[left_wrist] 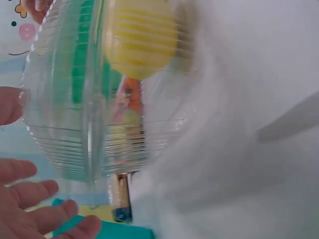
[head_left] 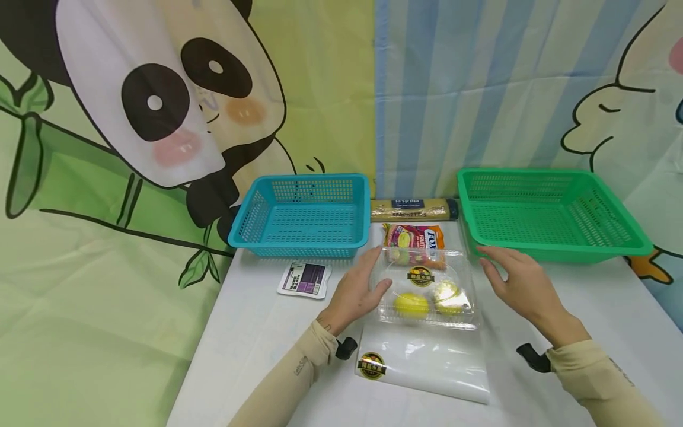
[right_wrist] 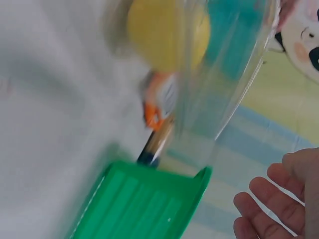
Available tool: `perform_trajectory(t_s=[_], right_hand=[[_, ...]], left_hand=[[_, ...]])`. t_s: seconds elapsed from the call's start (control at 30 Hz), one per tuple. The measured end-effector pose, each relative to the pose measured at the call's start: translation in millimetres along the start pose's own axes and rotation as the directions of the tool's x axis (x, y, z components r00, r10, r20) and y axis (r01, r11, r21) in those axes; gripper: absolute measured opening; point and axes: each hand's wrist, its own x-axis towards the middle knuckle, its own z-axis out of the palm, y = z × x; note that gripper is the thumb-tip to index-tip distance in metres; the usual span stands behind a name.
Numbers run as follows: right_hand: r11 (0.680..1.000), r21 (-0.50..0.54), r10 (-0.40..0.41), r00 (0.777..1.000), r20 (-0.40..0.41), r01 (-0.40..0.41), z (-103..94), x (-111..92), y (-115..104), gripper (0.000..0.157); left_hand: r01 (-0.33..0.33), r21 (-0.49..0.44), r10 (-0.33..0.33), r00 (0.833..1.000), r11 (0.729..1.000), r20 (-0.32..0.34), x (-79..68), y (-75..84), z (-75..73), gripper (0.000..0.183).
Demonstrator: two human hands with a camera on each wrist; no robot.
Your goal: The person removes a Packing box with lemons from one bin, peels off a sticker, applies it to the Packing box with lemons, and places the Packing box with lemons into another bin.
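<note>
A clear plastic clamshell box [head_left: 463, 283] with a round label on its lid sits in front of me. Inside it lie two yellow fruits, a left one [head_left: 411, 305] and a right one [head_left: 449, 298]. My left hand [head_left: 354, 290] is at the box's left side, thumb tip overlapping its edge and fingers spread straight in the left wrist view. On the other side, my right hand [head_left: 520, 287] hovers apart from the box with fingers loosely extended. A white plastic sheet or bag [head_left: 427, 362] with a similar round label lies flat nearer to me.
A blue basket [head_left: 306, 244] stands at the back left, a green basket [head_left: 555, 252] at the back right. Between them lie a spaghetti packet [head_left: 413, 210] and a red candy bag [head_left: 397, 235], partly behind the box. A small white-and-purple packet [head_left: 305, 280] lies before the blue basket.
</note>
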Motion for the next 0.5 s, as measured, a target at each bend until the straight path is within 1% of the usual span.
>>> perform_trajectory(t_s=[0.1, 0.17, 0.23, 0.37, 0.5], right_hand=[[0.999, -0.022, 0.035, 0.999, -0.02, -0.035, -6.1, -0.5, 20.8, 0.041], [0.998, -0.042, 0.048, 0.999, -0.019, -0.049, -8.8, -1.3, 34.0, 0.041], [0.997, -0.065, 0.048, 0.999, -0.013, -0.049, -11.2, -1.7, 45.7, 0.042], [0.994, -0.1, 0.042, 0.999, 0.006, -0.041, -14.5, -1.3, 64.9, 0.043], [0.992, -0.121, 0.053, 0.998, 0.034, -0.048, -16.6, -3.2, 79.6, 0.043]], left_hand=[[0.114, -0.099, -0.109, 0.992, 0.989, 0.059, -3.1, -5.1, 4.2, 0.081], [0.168, -0.149, -0.155, 0.983, 0.975, 0.094, -5.5, -8.3, 7.1, 0.083], [0.195, -0.186, -0.178, 0.978, 0.963, 0.105, -7.2, -11.4, 10.2, 0.084], [0.236, -0.23, -0.216, 0.97, 0.944, 0.107, -8.9, -15.1, 14.7, 0.082], [0.294, -0.274, -0.267, 0.955, 0.916, 0.132, -10.1, -16.8, 17.7, 0.081]])
